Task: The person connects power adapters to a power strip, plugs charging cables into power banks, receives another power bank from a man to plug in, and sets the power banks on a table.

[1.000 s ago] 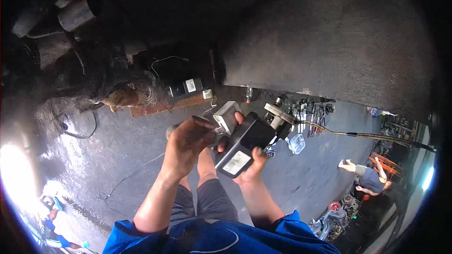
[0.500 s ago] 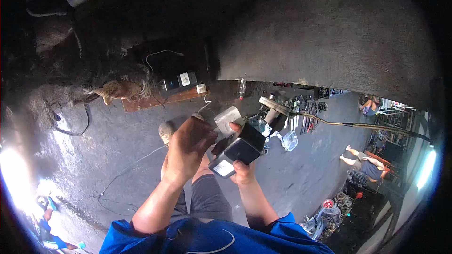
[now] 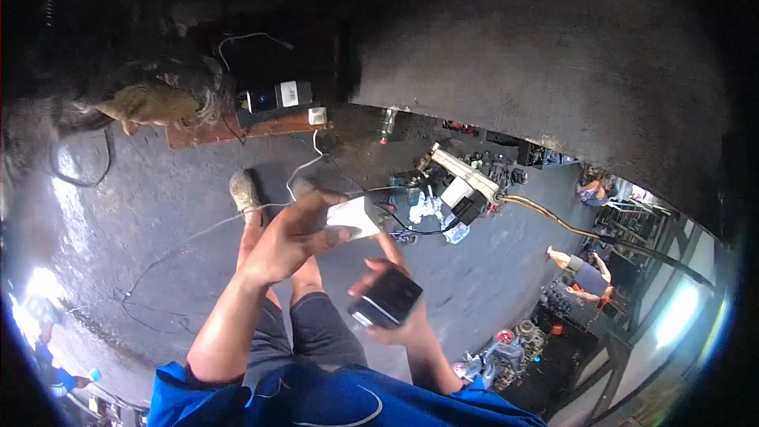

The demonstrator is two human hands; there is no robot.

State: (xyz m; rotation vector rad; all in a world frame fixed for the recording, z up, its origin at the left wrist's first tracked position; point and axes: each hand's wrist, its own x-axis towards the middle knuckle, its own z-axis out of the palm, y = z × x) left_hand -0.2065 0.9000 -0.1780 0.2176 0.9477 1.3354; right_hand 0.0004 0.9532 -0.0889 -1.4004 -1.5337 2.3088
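Observation:
My left hand (image 3: 286,243) is closed round a white box-shaped block (image 3: 354,218), holding it by one end at mid view. A thin cable passes close behind the block; whether it joins the block I cannot tell. Lower and to the right, my right hand (image 3: 407,330) grips a black box-like device (image 3: 387,298) with a glossy dark face and a pale end. The two held things are apart. Beyond them hangs a white power strip (image 3: 465,171) on a tan cord, with a white plug (image 3: 456,191) and a black adapter (image 3: 468,209) attached.
A wooden shelf (image 3: 209,133) at upper left carries a dark device with a white label (image 3: 289,94) and a small white cube (image 3: 317,115). A clear bottle (image 3: 388,122) stands near the wall. Tools and parts lie on the floor; other people are at far right and lower left.
My hands have separated: the white block moved left, clear of the black device, which dropped lower and turned its white label out of sight. The whole view has shifted.

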